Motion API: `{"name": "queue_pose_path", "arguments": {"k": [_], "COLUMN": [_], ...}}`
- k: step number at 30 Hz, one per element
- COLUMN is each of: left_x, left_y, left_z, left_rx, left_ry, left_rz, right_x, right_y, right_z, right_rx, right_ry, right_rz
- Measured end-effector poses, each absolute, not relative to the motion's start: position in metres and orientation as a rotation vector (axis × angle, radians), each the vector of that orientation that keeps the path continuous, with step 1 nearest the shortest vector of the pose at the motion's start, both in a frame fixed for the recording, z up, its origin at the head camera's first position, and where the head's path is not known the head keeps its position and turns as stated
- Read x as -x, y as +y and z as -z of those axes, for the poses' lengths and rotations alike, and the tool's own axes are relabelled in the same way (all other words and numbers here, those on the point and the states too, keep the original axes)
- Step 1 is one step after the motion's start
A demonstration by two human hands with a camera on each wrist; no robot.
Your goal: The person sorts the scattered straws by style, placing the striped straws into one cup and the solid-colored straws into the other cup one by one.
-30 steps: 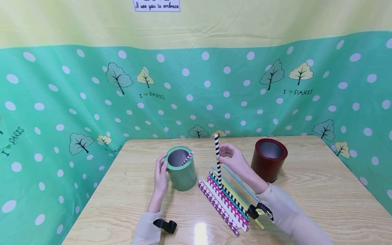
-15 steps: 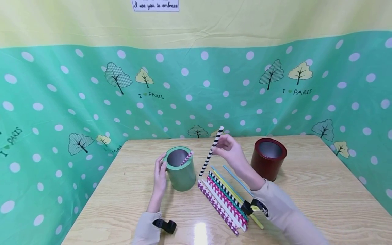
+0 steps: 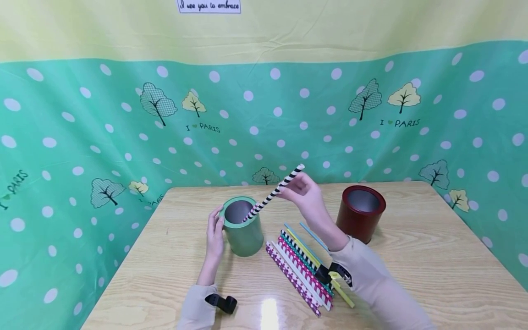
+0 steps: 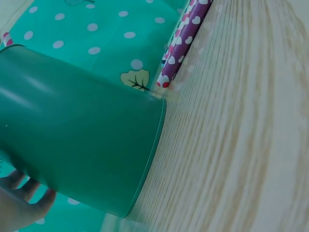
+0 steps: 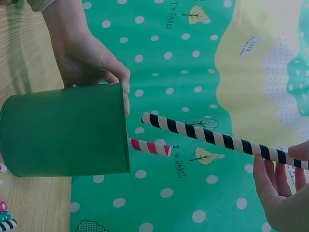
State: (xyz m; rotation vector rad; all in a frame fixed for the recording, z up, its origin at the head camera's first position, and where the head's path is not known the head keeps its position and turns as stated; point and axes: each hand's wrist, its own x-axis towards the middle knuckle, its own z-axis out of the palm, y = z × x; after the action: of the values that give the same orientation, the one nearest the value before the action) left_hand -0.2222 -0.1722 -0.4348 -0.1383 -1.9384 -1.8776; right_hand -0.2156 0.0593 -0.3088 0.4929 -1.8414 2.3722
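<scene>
My right hand [image 3: 307, 198] pinches a black-and-white striped paper straw [image 5: 207, 135] between thumb and fingers near its upper end. Slanting down to the left, the straw overlaps the opening of a green canister [image 3: 246, 240] in the head view; the right wrist view shows its lower end outside the rim. My left hand [image 3: 214, 236] holds the canister's left side at the rim, with fingertips against its wall in the left wrist view. A pink-and-white striped straw [image 5: 152, 146] leans inside the canister and sticks out over the rim.
Several patterned paper straws [image 3: 298, 275] lie in a slanted row on the wooden table [image 3: 165, 266], partly below my right forearm. A dark red canister [image 3: 359, 220] stands at the back right. Behind the table hangs a green dotted curtain [image 3: 231, 151].
My right hand has lifted the black-and-white straw off the row and tilted it from upright to slanted, its lower end moving left to the green canister's opening. My left hand stays in place.
</scene>
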Motion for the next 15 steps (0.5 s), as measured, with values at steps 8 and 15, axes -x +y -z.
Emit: {"name": "queue_pose_path", "arguments": {"k": [8,15], "left_x": [0.231,0.233], "left_y": [-0.178,-0.179], "left_z": [0.449,0.451], "left_rx": [0.155,0.143], "left_ry": [-1.931,-1.932], "left_rz": [1.875,1.860], "right_x": [0.251,0.245], "right_y": [0.047,0.033], "right_z": [0.340,0.326], "right_rx": [-0.682,-0.612], "right_ry": [-1.688,-1.734], "right_rz": [-2.337,-2.279]}}
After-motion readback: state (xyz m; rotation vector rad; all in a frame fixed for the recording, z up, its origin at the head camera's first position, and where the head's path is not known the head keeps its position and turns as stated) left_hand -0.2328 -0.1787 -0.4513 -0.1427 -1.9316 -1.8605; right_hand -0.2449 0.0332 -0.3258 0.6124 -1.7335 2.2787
